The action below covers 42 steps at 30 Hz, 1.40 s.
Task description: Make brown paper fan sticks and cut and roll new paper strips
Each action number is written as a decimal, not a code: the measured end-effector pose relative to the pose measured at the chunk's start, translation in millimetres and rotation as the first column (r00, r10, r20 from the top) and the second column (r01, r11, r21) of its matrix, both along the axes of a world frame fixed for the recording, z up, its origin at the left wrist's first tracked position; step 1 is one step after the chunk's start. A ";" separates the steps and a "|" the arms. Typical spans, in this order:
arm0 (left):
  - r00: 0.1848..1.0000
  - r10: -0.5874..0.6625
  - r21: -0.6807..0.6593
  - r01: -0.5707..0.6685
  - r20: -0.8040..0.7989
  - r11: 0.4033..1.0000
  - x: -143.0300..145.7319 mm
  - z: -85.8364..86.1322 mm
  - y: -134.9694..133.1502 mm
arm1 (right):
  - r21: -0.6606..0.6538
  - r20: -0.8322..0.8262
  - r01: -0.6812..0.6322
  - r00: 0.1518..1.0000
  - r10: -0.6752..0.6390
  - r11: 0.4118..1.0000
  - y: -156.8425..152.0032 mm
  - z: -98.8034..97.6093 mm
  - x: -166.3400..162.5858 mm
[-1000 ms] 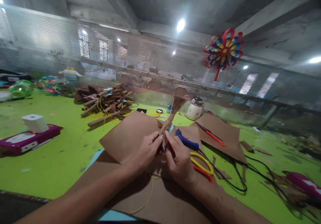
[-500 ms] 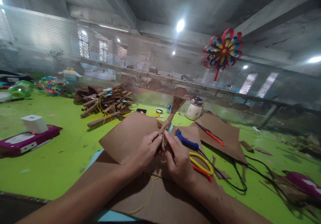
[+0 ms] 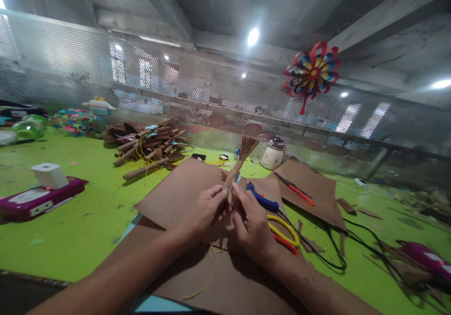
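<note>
A small brown paper broom [image 3: 238, 164] slants up and away between my hands, its fringed end fanned out at the top. My left hand [image 3: 210, 208] is closed round the lower part of its handle. The fingers of my right hand [image 3: 252, 218] pinch at the same lower end, where a folded paper edge shows; the exact grip is partly hidden. Yellow string [image 3: 213, 261] dangles below the hands onto brown paper sheets [image 3: 183, 277]. Just right of my right hand lie scissors with yellow and red handles [image 3: 285, 228] and a blue-handled glue gun [image 3: 262, 197].
A pile of similar paper brooms [image 3: 151, 150] lies at the back left. Purple power strips [image 3: 45, 200] sit at both sides, with black cables [image 3: 329, 254] on the right. A lidded white jar [image 3: 273, 154] and an orange-handled tool [image 3: 299, 192] stand or lie beyond.
The broom and both hands stay nearly in place, with the broom shifted very slightly down and left. My fingers have moved a little at the handle's lower end.
</note>
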State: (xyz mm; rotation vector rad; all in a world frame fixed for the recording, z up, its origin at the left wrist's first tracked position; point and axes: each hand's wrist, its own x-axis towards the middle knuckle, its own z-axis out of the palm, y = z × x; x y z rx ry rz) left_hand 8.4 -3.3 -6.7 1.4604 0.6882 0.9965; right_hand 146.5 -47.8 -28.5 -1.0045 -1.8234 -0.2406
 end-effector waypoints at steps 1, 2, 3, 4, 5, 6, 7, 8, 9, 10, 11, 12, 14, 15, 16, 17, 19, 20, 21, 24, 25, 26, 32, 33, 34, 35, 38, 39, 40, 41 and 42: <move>0.999 -0.023 -0.046 0.024 0.025 0.999 -1.0 0.6 1.0 | 0.013 -0.039 0.014 0.999 -0.013 1.000 -0.7 4.1 1.9; 0.998 -0.044 -0.090 0.049 0.052 0.995 -2.2 1.4 2.0 | 0.025 -0.093 0.034 0.995 -0.032 0.999 -1.0 8.4 4.5; 0.995 -0.063 -0.125 0.073 0.082 0.989 -3.3 2.2 2.9 | 0.031 -0.157 0.059 0.986 -0.053 0.998 -0.6 12.3 7.9; 0.991 -0.079 -0.150 0.095 0.108 0.984 -4.5 3.1 3.7 | 0.033 -0.226 0.082 0.971 -0.072 0.996 0.6 15.8 11.7; 0.988 -0.091 -0.167 0.112 0.127 0.980 -5.6 4.0 4.3 | 0.024 -0.291 0.096 0.953 -0.085 0.995 2.6 18.4 15.8; 0.986 -0.100 -0.179 0.123 0.132 0.976 -6.7 5.0 4.6 | 0.007 -0.345 0.096 0.935 -0.087 0.995 5.2 20.2 19.8; 0.986 -0.110 -0.190 0.133 0.129 0.973 -7.6 5.9 4.6 | -0.016 -0.390 0.083 0.917 -0.082 0.996 8.1 21.0 23.4; 0.984 -0.123 -0.197 0.146 0.127 0.969 -8.4 6.8 4.5 | -0.043 -0.426 0.060 0.902 -0.072 0.997 11.1 21.2 26.4; 0.981 -0.143 -0.200 0.167 0.127 0.965 -9.1 7.7 4.2 | -0.076 -0.453 0.031 0.889 -0.063 0.997 13.9 21.0 28.6; 0.977 -0.167 -0.199 0.191 0.132 0.961 -9.6 8.5 3.9 | -0.110 -0.472 0.005 0.880 -0.056 0.994 16.1 20.6 30.0; 0.971 -0.194 -0.190 0.219 0.142 0.957 -10.0 9.2 3.5 | -0.141 -0.483 -0.017 0.874 -0.054 0.990 17.7 20.2 30.6; 0.962 -0.222 -0.176 0.248 0.157 0.953 -10.3 9.7 3.1 | -0.166 -0.488 -0.032 0.871 -0.054 0.986 18.5 20.0 30.7; 0.948 -0.263 -0.150 0.291 0.180 0.945 -10.4 10.2 2.7 | -0.188 -0.480 -0.047 0.876 -0.050 0.981 18.4 20.3 29.7; 0.944 -0.273 -0.147 0.301 0.186 0.942 -10.4 10.2 2.7 | -0.187 -0.474 -0.050 0.879 -0.046 0.981 17.8 20.7 29.0; 0.942 -0.277 -0.150 0.306 0.189 0.940 -10.5 10.0 2.9 | -0.187 -0.468 -0.055 0.883 -0.040 0.981 17.0 21.2 28.3; 0.942 -0.278 -0.158 0.308 0.187 0.938 -10.5 9.8 3.2 | -0.189 -0.462 -0.060 0.886 -0.035 0.980 16.3 21.7 27.8; 0.944 -0.274 -0.173 0.305 0.181 0.936 -10.9 9.5 4.1 | -0.204 -0.453 -0.069 0.891 -0.031 0.977 15.5 22.3 27.4; 0.945 -0.275 -0.181 0.306 0.178 0.935 -11.2 9.7 4.5 | -0.213 -0.452 -0.073 0.892 -0.032 0.974 15.5 22.5 27.6; 0.944 -0.278 -0.188 0.309 0.176 0.932 -11.5 10.0 4.8 | -0.222 -0.454 -0.077 0.890 -0.033 0.972 15.9 22.7 28.3; 0.941 -0.291 -0.195 0.322 0.172 0.926 -12.0 11.7 4.3 | -0.232 -0.482 -0.072 0.875 -0.050 0.970 18.5 24.2 32.7; 0.940 -0.294 -0.194 0.325 0.172 0.926 -11.9 12.2 3.7 | -0.227 -0.492 -0.054 0.868 -0.067 0.972 19.7 25.2 35.0; 0.940 -0.295 -0.192 0.325 0.172 0.926 -11.7 12.5 3.0 | -0.221 -0.505 -0.032 0.859 -0.086 0.975 20.9 26.5 37.5; 0.924 -0.362 -0.201 0.380 0.123 0.903 -11.5 10.6 0.5 | -0.238 -0.609 -0.158 0.793 -0.020 0.958 27.4 33.7 49.5; 0.922 -0.370 -0.196 0.386 0.113 0.902 -11.8 10.5 0.2 | -0.239 -0.632 -0.179 0.775 -0.013 0.954 28.4 33.8 50.5; 0.923 -0.371 -0.191 0.385 0.104 0.903 -11.9 10.8 -0.2 | -0.236 -0.662 -0.188 0.749 -0.017 0.953 29.4 33.6 51.5; 0.925 -0.368 -0.187 0.380 0.098 0.906 -12.0 11.5 -1.0 | -0.236 -0.694 -0.195 0.719 -0.024 0.952 30.4 33.1 52.6; 0.931 -0.354 -0.190 0.364 0.086 0.912 -11.4 14.6 -4.3 | -0.273 -0.779 -0.306 0.626 -0.023 0.912 33.0 31.9 56.2; 0.935 -0.347 -0.192 0.356 0.078 0.915 -11.0 15.4 -5.3 | -0.293 -0.800 -0.377 0.600 -0.010 0.878 33.2 31.8 57.0; 0.937 -0.342 -0.193 0.348 0.068 0.917 -10.6 15.8 -5.9 | -0.309 -0.816 -0.443 0.578 0.005 0.842 33.1 31.9 57.3; 0.939 -0.338 -0.187 0.343 0.060 0.920 -10.3 15.5 -5.9 | -0.319 -0.823 -0.493 0.568 0.021 0.810 32.4 32.2 56.8; 0.940 -0.336 -0.176 0.340 0.055 0.924 -9.9 14.5 -5.4 | -0.324 -0.820 -0.520 0.571 0.039 0.790 31.3 32.6 55.4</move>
